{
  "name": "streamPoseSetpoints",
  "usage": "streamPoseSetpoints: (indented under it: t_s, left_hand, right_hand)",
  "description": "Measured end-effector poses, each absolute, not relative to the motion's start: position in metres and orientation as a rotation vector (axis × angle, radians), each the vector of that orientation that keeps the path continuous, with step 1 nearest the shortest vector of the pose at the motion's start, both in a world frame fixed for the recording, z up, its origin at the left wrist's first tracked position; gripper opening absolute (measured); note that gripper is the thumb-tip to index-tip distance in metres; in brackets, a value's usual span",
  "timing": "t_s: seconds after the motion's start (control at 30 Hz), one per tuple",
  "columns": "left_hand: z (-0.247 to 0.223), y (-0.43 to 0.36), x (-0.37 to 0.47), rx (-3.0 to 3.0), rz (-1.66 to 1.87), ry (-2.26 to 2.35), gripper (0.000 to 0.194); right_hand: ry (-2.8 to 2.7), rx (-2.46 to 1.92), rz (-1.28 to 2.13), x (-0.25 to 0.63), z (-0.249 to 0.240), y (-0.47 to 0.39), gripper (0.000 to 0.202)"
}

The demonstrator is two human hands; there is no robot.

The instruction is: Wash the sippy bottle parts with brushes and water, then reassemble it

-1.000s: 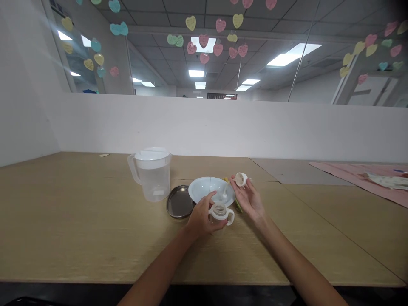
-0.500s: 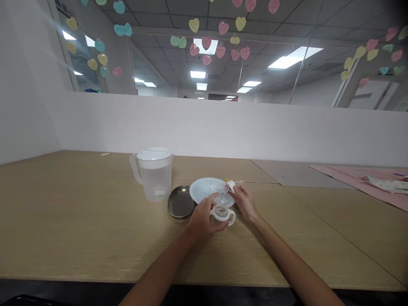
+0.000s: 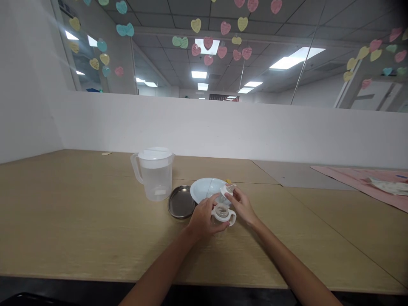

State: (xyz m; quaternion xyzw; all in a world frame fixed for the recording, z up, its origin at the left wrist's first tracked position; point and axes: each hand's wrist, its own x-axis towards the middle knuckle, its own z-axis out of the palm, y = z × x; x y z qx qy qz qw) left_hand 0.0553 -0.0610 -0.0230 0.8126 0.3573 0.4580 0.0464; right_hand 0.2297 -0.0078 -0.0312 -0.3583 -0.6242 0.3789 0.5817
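Note:
My left hand is wrapped around a clear baby bottle with a white collar and a looped side handle. Its round mouth faces up, uncovered. Just above and to the right, my right hand pinches a white bottle top with clear parts, apart from the bottle's mouth. Behind both hands lies a white bowl, its near right side partly covered by the hands and the top. Beside the bowl, on the left, is a round metal dish.
A translucent lidded pitcher with liquid in it stands at the back left. A small yellow item shows behind the bowl's right rim. Farther right, a pink cloth lies on the table, below a white wall.
My right hand has turned the bottle top over and brought it slightly left and down, nearer the bottle's mouth. My left hand keeps holding the bottle almost in place.

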Motion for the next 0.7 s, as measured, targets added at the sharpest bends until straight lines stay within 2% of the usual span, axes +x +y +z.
streamPoseSetpoints:
  t_s: [0.27,0.5,0.7]
  left_hand:
    - [-0.022,-0.061,0.055,2.459,1.356,1.108,0.079]
    - [-0.023,-0.061,0.055,2.458,1.358,1.107,0.079]
    - [-0.023,-0.061,0.054,2.468,1.352,1.103,0.079]
  right_hand:
    - [-1.452,-0.958,0.656,0.232,-0.035,-0.006,0.033]
    - [-1.361,-1.135,0.429,0.239,-0.033,0.001,0.039]
    - [-1.502,-1.018,0.339,0.247,-0.033,0.006,0.036]
